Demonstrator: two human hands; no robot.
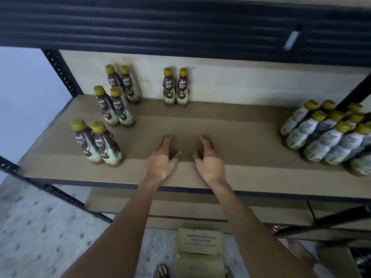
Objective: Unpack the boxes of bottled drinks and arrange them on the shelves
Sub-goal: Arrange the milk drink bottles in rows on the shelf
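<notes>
Your left hand (162, 157) and right hand (208, 157) are empty, fingers loosely spread over the bare middle of the shelf (241, 137), with eight dark-labelled bottles (120, 109) in four pairs from 9 to 12 o'clock, a pale-labelled cluster (325, 145) at 3 (at least nine caps, edge cuts off more) and one box (199, 251) on the floor (40, 227) at 6. The bottles look light, stiff and slick-sleeved, so grip each round the waist.

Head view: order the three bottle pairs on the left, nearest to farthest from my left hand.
From the left hand:
1. Front pair, left, by the shelf edge.
2. Middle pair, behind it.
3. Back pair, against the back panel.
</notes>
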